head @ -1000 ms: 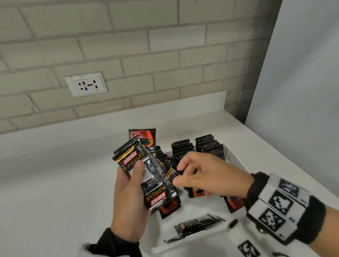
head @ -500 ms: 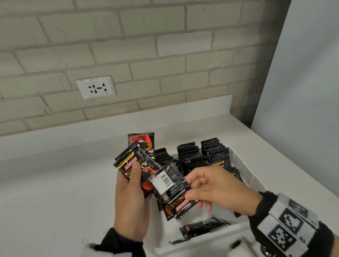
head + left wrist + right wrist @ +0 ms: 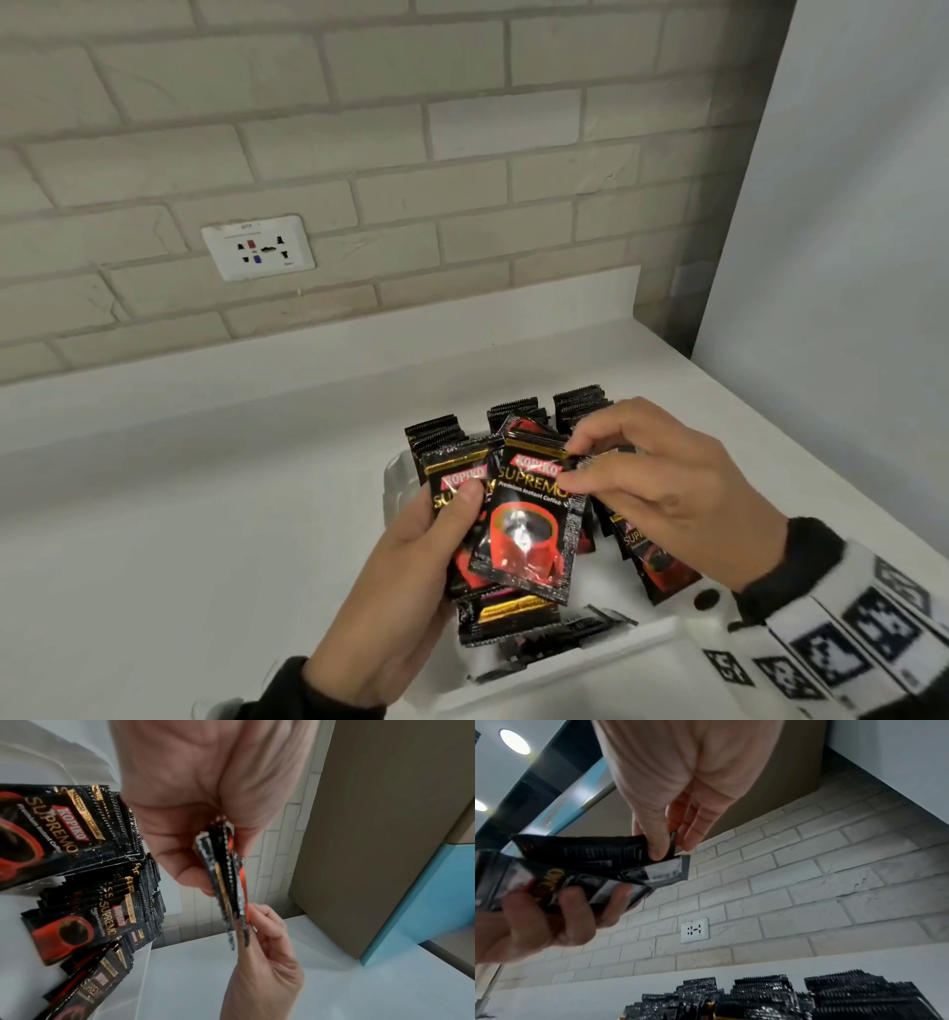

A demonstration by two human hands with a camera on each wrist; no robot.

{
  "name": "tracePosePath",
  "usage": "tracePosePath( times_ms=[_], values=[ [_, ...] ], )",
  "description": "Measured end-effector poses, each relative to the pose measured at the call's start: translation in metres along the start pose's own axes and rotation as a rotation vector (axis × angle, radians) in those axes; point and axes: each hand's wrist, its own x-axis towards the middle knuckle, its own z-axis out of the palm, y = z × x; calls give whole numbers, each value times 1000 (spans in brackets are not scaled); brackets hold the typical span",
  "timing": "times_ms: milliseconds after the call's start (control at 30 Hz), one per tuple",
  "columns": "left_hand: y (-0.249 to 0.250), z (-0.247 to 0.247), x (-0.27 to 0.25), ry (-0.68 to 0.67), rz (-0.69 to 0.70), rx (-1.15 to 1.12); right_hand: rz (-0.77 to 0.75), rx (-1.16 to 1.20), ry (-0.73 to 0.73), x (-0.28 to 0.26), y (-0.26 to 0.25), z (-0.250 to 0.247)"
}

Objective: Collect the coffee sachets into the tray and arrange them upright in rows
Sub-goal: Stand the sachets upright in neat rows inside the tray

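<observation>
Coffee sachets, glossy black foil packets printed with a red cup and gold lettering, fill the middle of the head view. Nearest the lower edge, one loose black sachet (image 3: 580, 632) lies flat inside the white plastic tray (image 3: 590, 673), just behind its near rim. Above it the left hand (image 3: 400, 591) grips a small fanned stack of sachets (image 3: 462, 493), thumb curled over the fronts and fingers wrapped behind; in the left wrist view that bundle (image 3: 226, 882) is seen edge-on, clamped between thumb and fingers. The front sachet (image 3: 529, 529) of the fan faces the camera and tilts slightly. The right hand (image 3: 662, 493), at centre right of the frame, pinches the top right corner of this sachet between thumb and forefinger, its other fingers loosely bent; the right wrist view shows the same pinch (image 3: 664, 841) on the serrated edge. Both hands hover over the tray, which sits on the white surface (image 3: 205, 514). Behind the hands, three rows of upright sachets (image 3: 513, 411) stand in the tray with their crimped tops showing. Farther back, a white wall socket (image 3: 258, 247) sits on the pale brick wall (image 3: 462, 154) at the upper left of centre, and a plain grey panel (image 3: 847, 257) fills the right side.
</observation>
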Motion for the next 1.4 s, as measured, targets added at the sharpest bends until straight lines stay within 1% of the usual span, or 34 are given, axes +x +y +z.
tracePosePath(
  times_ms=[167, 200, 233, 267, 300, 367, 400, 433, 467, 533, 633, 700, 833, 900, 1000, 1067, 1200, 1400],
  values=[
    [-1, 2, -3, -19, 91, 156, -29, -23, -34, -6, 2, 5],
    [-2, 1, -2, -7, 107, 173, -10, -14, -40, -7, 2, 6],
    [-3, 0, -1, 6, 122, 181, 40, 2, -40, -7, 1, 7],
    [-3, -1, -1, 19, 134, 190, 117, 32, -33, -6, 0, 6],
    [-4, -1, -1, 28, 145, 206, 230, 81, -14, -3, -3, 4],
    [-5, -3, -1, 44, 167, 243, 500, 279, 2, 5, -10, 0],
    [-5, -2, -2, 52, 183, 259, 611, 382, -35, 9, -12, -1],
    [-6, -2, -1, 60, 201, 273, 679, 439, -87, 13, -14, -1],
    [-6, -2, -1, 66, 217, 283, 704, 442, -139, 17, -15, 1],
    [-7, 0, -1, 80, 241, 287, 708, 392, -204, 25, -17, 3],
    [-5, -2, -1, 119, 278, 273, 727, 426, -225, 34, -16, 0],
    [-3, -8, 0, 185, 295, 231, 746, 440, -249, 39, -10, -7],
    [4, -29, 0, 338, 362, 161, 775, 350, -333, 38, 13, -22],
    [8, -38, 0, 372, 385, 122, 784, 266, -452, 34, 23, -23],
    [12, -47, -1, 375, 402, 71, 729, 14, -702, 22, 34, -8],
    [12, -50, -2, 373, 402, 64, 675, -112, -781, 15, 39, 5],
    [11, -51, -3, 356, 395, 76, 630, -274, -826, 8, 43, 23],
    [6, -43, -2, 310, 347, 66, 519, -506, -800, 15, 45, 30]
  ],
)
